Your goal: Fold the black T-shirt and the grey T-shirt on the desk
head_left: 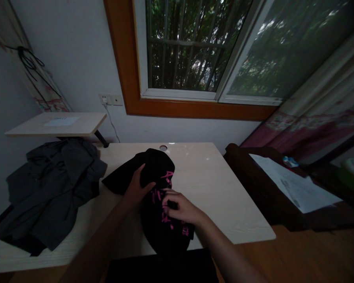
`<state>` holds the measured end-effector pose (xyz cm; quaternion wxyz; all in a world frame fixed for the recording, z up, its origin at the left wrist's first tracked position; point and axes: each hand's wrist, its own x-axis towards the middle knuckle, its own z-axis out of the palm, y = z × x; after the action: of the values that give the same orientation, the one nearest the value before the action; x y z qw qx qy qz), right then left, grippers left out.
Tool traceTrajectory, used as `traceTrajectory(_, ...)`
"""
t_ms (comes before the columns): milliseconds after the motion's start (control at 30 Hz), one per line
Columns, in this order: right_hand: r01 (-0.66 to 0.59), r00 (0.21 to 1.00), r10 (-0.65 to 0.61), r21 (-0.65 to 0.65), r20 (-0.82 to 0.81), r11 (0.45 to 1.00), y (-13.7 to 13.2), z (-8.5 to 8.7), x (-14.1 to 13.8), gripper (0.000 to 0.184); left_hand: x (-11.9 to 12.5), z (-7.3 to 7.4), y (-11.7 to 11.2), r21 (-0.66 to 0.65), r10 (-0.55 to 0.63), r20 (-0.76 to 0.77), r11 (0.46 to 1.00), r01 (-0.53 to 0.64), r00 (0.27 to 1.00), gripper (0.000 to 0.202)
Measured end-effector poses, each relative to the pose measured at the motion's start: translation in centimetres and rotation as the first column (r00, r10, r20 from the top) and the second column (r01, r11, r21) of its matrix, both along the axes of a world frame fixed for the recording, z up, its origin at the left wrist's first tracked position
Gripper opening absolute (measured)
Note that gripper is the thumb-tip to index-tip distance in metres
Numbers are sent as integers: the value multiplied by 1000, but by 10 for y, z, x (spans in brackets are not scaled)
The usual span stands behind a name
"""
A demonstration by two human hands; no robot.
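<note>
A crumpled black T-shirt (157,161) with pink lettering lies over the front middle of the pale table, its near end hanging toward my body. My left hand (137,188) rests on its upper left part, thumb and forefinger spread wide apart; the other fingers are partly hidden. On the printed area, my right hand (179,206) is closed, with curled fingers and thumb pinching the black cloth. A wide sleeve-like flap sticks out to the left, beyond my left hand.
A dark grey garment (56,184) is heaped at the table's left, below a small raised shelf (91,122) carrying a paper. The table (224,200) has a round cable hole near the wall. Papers (292,182) lie on a dark brown surface at the right, below the window.
</note>
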<state>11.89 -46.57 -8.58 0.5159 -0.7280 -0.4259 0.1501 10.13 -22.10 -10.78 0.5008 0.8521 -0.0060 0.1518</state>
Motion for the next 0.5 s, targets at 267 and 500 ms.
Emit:
traceTrajectory(267, 38, 852, 87, 227, -516, 973, 12, -7, 10, 28, 4, -8, 3, -127, 125, -200, 980, -153, 972, 64)
traceTrajectory(500, 666, 671, -433, 233, -602, 708, 13, -54, 68, 34, 5, -21, 3, -169, 204, -301, 950, -263, 931, 54)
